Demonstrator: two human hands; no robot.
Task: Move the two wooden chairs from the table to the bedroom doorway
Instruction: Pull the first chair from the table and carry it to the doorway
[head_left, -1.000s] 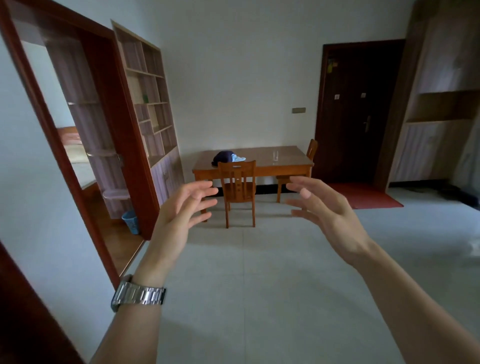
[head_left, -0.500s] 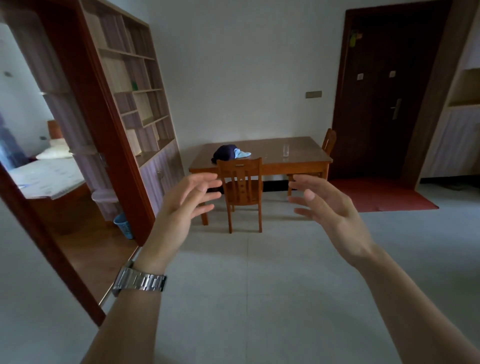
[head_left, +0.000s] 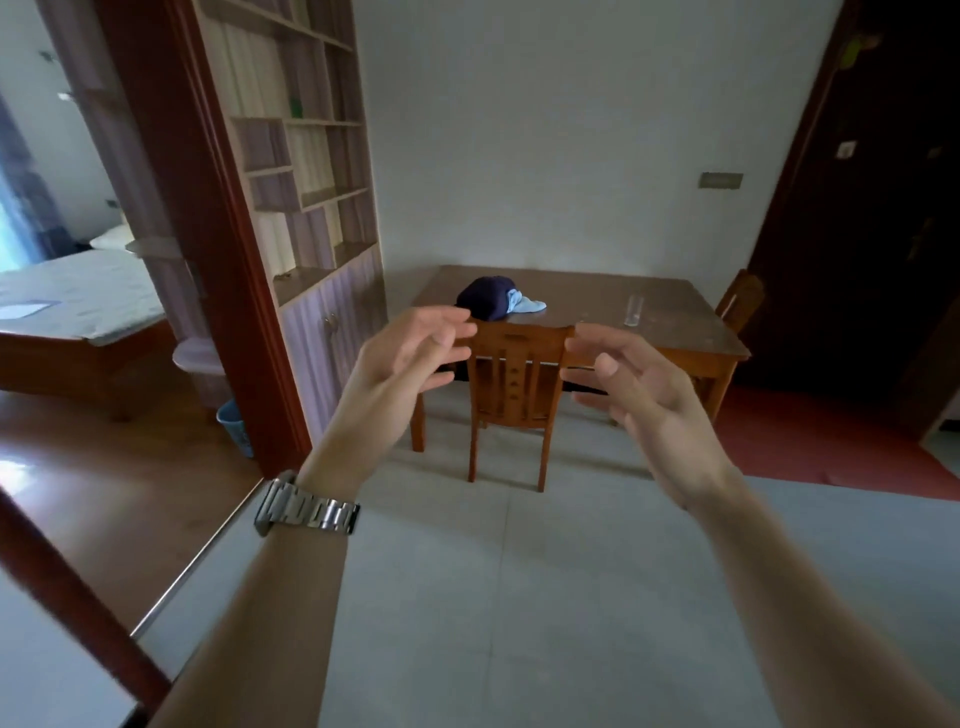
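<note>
A wooden chair (head_left: 511, 395) with a slatted back stands tucked at the near side of the wooden table (head_left: 670, 332), its back towards me. A second wooden chair (head_left: 740, 299) shows at the table's far right end, mostly hidden. My left hand (head_left: 400, 364), with a metal watch on its wrist, and my right hand (head_left: 639, 395) are both raised in front of me, palms facing each other, fingers apart and holding nothing. They frame the near chair's top rail in the view but are well short of it. The bedroom doorway (head_left: 208, 249) opens on my left.
A dark cap (head_left: 485, 296) with a light blue cloth and a drinking glass (head_left: 634, 310) sit on the table. A tall shelf unit (head_left: 311, 182) stands by the red-brown door frame. A bed (head_left: 72, 306) and blue bin (head_left: 234, 426) lie in the bedroom. A red mat (head_left: 831, 447) lies before a dark door.
I have walked closer to the table, so the near chair and the doorway loom larger. Both hands stay raised and open, now level with the chair's top rail.
</note>
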